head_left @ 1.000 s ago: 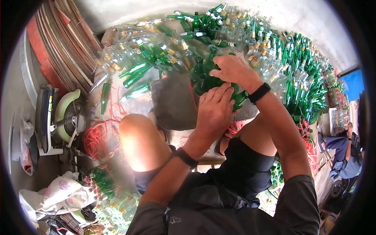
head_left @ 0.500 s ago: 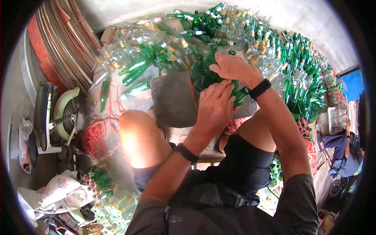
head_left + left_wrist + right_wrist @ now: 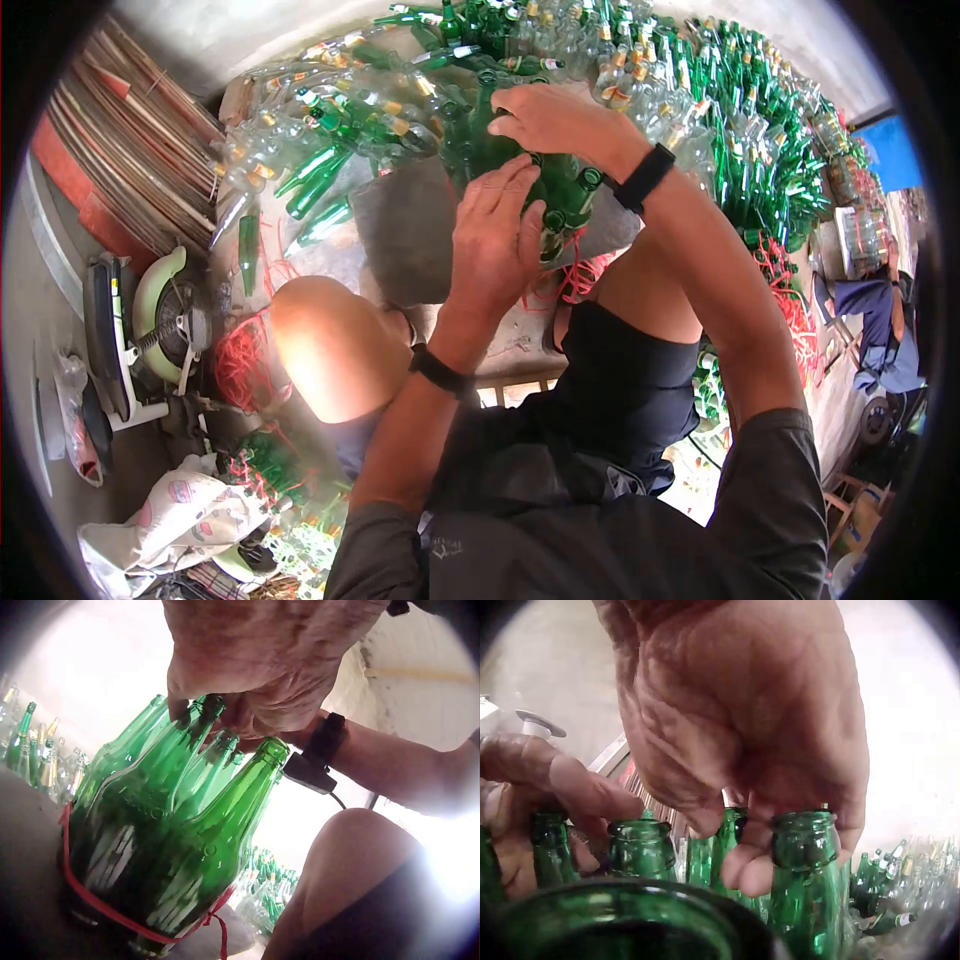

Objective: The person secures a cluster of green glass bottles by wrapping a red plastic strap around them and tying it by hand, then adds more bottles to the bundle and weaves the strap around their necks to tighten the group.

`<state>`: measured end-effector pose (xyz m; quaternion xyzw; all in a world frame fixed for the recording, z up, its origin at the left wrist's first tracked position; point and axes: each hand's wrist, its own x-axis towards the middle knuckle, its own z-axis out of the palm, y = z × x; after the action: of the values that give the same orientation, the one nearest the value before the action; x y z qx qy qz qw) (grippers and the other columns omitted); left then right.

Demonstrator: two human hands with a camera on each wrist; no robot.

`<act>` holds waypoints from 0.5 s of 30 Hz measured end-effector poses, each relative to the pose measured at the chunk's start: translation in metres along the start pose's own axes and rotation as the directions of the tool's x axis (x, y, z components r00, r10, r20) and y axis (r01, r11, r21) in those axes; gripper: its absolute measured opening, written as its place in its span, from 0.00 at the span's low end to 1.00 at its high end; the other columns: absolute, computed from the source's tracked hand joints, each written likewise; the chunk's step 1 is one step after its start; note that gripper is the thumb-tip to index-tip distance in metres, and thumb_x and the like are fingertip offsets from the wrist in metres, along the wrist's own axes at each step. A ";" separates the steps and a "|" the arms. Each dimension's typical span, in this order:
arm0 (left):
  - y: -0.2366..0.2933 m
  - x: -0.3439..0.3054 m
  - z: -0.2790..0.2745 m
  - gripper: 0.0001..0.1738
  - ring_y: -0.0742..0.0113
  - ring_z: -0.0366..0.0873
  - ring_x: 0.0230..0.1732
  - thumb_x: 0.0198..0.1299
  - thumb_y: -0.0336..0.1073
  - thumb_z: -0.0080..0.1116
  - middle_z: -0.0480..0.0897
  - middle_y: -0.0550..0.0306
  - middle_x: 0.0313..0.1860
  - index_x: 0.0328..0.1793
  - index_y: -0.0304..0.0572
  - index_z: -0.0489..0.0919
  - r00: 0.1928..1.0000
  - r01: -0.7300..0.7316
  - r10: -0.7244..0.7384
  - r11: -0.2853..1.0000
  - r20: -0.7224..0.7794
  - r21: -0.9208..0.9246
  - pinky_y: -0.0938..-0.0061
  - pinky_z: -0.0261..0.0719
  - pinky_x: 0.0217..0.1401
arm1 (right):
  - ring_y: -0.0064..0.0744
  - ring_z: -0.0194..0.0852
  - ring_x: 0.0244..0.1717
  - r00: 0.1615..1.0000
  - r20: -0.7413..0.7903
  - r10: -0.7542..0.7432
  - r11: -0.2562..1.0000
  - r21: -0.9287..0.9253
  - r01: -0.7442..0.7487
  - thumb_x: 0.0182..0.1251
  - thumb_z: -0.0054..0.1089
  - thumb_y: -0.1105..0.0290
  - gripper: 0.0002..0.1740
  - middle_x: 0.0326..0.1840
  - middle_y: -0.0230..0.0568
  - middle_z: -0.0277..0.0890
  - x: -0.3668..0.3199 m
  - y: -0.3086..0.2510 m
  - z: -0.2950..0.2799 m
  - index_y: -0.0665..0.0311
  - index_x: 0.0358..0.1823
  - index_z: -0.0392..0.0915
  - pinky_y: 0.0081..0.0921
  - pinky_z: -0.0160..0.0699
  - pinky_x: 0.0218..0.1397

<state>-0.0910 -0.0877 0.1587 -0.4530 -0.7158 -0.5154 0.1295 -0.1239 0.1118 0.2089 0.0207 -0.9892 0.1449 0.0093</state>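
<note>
A cluster of upright green bottles (image 3: 462, 140) stands on a grey block (image 3: 405, 235), with a red strap (image 3: 112, 919) round the lower bodies in the left wrist view. The left hand (image 3: 490, 240) reaches over the near side, its fingers bent around a bottle neck (image 3: 551, 851). From the far right, the right hand (image 3: 570, 125) curls its fingers round another neck (image 3: 804, 847). Both palms are above the bottle tops, and the hands are close together. In the left wrist view, the left hand (image 3: 262, 664) partly hides the mouths.
Loose clear and green bottles (image 3: 320, 170) lie beyond the block, and a large heap (image 3: 740, 130) rises at the right. Tangled red strapping (image 3: 243, 362) lies by the left knee. A wheeled frame (image 3: 130, 345) stands at the left. Another person (image 3: 885, 330) is at the far right.
The head view has shifted, so the cluster and both hands appear farther left and higher. Both hands remain at the bottle necks.
</note>
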 end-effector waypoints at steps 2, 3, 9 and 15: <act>-0.001 0.001 0.002 0.18 0.42 0.80 0.63 0.65 0.27 0.60 0.83 0.40 0.63 0.61 0.33 0.82 1.000 -0.019 0.019 0.999 0.009 0.028 0.56 0.76 0.69 | 0.60 0.82 0.47 1.000 -0.021 -0.005 0.998 0.062 0.006 0.75 0.54 0.52 0.21 0.42 0.56 0.83 0.003 0.011 0.014 0.65 0.45 0.78 0.52 0.77 0.50; -0.002 0.002 0.002 0.18 0.42 0.80 0.63 0.65 0.27 0.60 0.83 0.40 0.63 0.61 0.33 0.82 0.999 -0.033 0.033 0.999 0.006 0.023 0.56 0.76 0.69 | 0.60 0.82 0.49 0.999 -0.045 -0.028 0.993 0.113 0.033 0.75 0.55 0.52 0.21 0.45 0.57 0.83 0.006 0.014 0.014 0.66 0.45 0.78 0.52 0.77 0.52; 0.003 0.000 -0.005 0.18 0.43 0.80 0.63 0.66 0.28 0.59 0.83 0.41 0.63 0.62 0.34 0.82 0.998 -0.036 0.032 0.997 0.060 0.069 0.57 0.75 0.70 | 0.60 0.81 0.54 0.998 0.070 -0.003 0.998 0.065 -0.002 0.71 0.60 0.58 0.19 0.50 0.61 0.82 0.007 0.011 0.002 0.69 0.51 0.79 0.51 0.77 0.57; 0.000 0.001 -0.004 0.19 0.43 0.80 0.62 0.61 0.25 0.62 0.83 0.43 0.63 0.59 0.32 0.83 0.997 -0.074 0.071 0.993 0.044 0.090 0.55 0.76 0.68 | 0.60 0.81 0.48 0.941 -0.196 -0.277 0.961 -0.043 0.274 0.70 0.57 0.67 0.13 0.43 0.59 0.81 -0.029 0.025 -0.041 0.70 0.48 0.78 0.51 0.77 0.52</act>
<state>-0.0928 -0.0905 0.1613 -0.4828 -0.7243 -0.4675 0.1540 -0.0957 0.1483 0.2404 0.1440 -0.9716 0.1361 0.1290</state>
